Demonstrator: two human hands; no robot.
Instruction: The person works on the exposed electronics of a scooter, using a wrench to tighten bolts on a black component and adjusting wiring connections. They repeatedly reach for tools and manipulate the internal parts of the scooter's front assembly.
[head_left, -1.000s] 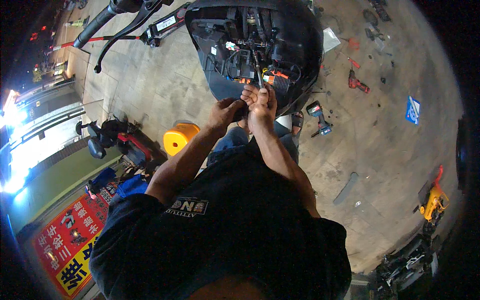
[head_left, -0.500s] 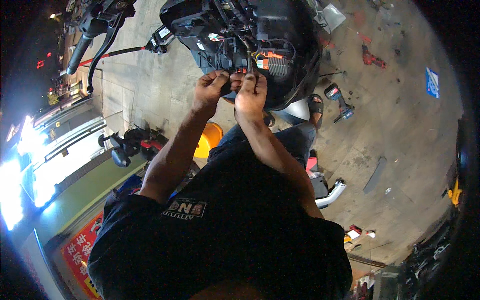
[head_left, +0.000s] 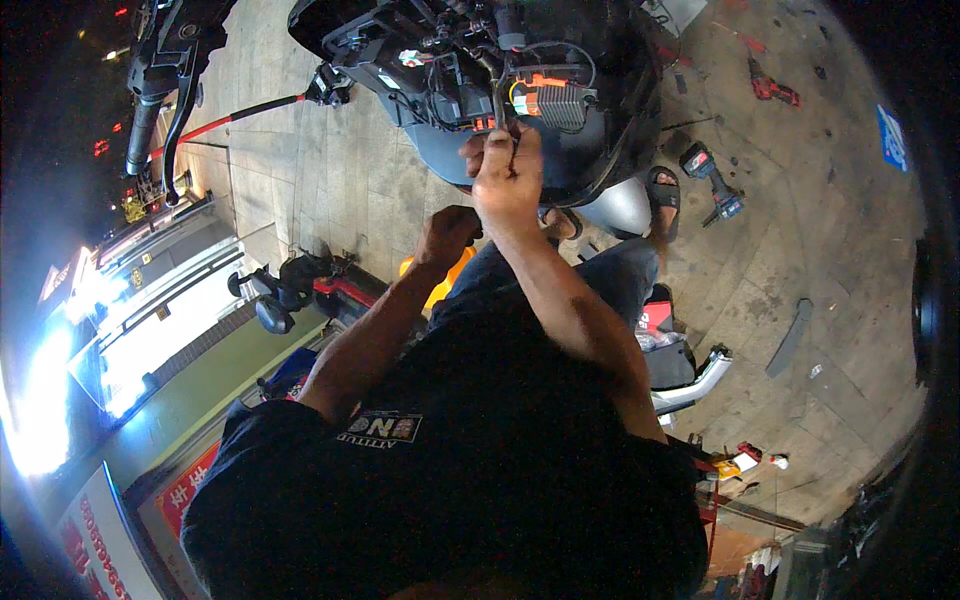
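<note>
Our right hand point(head_left: 508, 182) is pinching a cable point(head_left: 498, 98); near left, our left hand point(head_left: 450, 236) is hanging curled, contents unclear.

On the tiled floor point(head_left: 850, 255) lie a red drill point(head_left: 772, 88), dark power tool point(head_left: 714, 184) and grey strip point(head_left: 791, 338).

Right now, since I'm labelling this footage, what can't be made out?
Head view: the lower end of the rod, hidden by the right hand.
Head view: anything the left hand may hold, lost in shadow and curled fingers.
Head view: most of the yellow stool, behind the left forearm and leg.
Head view: the top of the black housing, cut by the upper edge.
</note>
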